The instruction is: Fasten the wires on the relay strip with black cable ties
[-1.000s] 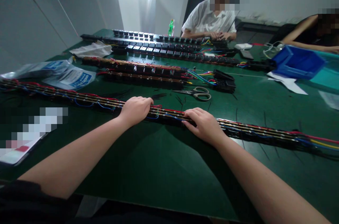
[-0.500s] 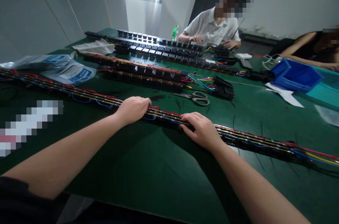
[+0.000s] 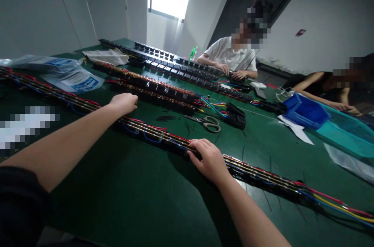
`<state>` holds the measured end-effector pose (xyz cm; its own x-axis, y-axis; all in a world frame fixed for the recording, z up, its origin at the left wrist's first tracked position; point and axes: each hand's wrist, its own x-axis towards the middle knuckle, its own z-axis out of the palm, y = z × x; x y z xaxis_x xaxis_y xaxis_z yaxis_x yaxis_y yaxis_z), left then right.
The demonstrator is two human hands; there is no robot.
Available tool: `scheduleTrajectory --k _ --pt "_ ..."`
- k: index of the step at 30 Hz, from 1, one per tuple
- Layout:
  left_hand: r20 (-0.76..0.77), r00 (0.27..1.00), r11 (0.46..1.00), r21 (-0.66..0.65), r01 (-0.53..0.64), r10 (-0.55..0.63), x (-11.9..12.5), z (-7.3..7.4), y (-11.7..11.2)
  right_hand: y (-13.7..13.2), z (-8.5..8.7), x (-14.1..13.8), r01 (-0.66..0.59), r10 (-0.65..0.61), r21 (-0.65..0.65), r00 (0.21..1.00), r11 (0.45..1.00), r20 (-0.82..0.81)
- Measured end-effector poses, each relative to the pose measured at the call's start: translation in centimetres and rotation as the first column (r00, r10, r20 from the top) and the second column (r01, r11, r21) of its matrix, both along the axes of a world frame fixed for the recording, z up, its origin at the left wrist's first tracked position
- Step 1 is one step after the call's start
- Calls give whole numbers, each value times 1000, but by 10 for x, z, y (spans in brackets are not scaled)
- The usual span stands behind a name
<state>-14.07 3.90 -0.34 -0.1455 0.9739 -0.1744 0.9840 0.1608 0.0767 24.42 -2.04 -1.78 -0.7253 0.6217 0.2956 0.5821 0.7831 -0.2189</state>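
Observation:
A long black strip with brass rails and red and blue wires (image 3: 175, 143) runs slantwise across the table in front of me. My right hand (image 3: 209, 157) grips it near the middle, thumb on the near side and fingers over the top. Just beyond the strip, my left hand (image 3: 125, 104) is held with its fingers curled down, and whatever is in them is hidden. Scissors (image 3: 209, 123) with grey handles lie past the strip, between the hands. Loose dark pieces (image 3: 165, 118) lie beside the scissors.
More wired strips (image 3: 163, 90) and socket-like rows (image 3: 172, 68) lie farther back. Plastic bags (image 3: 78, 79) are at the left, a blue bin (image 3: 305, 110) at the right. Opposite me sits a co-worker in a white shirt (image 3: 224, 54); another person (image 3: 318, 87) is at the far right.
My left hand has come off the strip and moved left and away from me. My right hand still grips the strip. The view has shifted and tilted.

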Motion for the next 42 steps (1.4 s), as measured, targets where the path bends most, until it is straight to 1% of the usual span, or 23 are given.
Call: scheduleTrajectory --k 2,4,9,13,20,24,28,31,33,35,37,39,42 --pt "3 1000 999 30 15 -15 6 -6 -1 1 0 0 -12 12 -2 1000 1000 -12" --pt "13 998 997 54 61 -61 11 -9 0 1 -1 1 -23 23 -4 999 1000 -25" --pt "94 969 973 51 225 -229 16 -9 5 0 0 1 -31 31 -11 999 999 -43" --pt "157 943 956 53 290 -295 14 -9 8 0 0 1 -29 29 -9 999 1000 -45" --pt "199 917 938 87 336 -346 10 -16 13 0 2 0 -40 41 8 997 999 -62" --pt "216 905 929 150 340 -366 6 -17 15 0 3 0 -33 34 11 997 999 -66" --pt "259 892 920 238 312 -370 6 -9 12 0 4 -1 -28 29 10 998 1000 -60" --pt "344 866 915 310 259 -362 13 0 6 0 4 -1 -27 28 5 998 1000 -51" --pt "433 829 912 354 205 -355 20 6 2 0 4 -2 -23 23 -1 999 1000 -47" --pt "540 761 910 384 157 -359 29 10 -2 -1 4 -2 -18 17 -9 999 1000 -44" --pt "649 662 910 394 129 -375 40 14 -7 -2 4 -2 -10 9 -22 999 1000 -45" --pt "743 547 915 386 121 -386 53 18 -12 -2 7 -4 1 -3 -40 999 999 -54" --pt "840 391 926 358 119 -375 73 24 -21 -1 18 -11 32 -40 -79 994 996 -97"
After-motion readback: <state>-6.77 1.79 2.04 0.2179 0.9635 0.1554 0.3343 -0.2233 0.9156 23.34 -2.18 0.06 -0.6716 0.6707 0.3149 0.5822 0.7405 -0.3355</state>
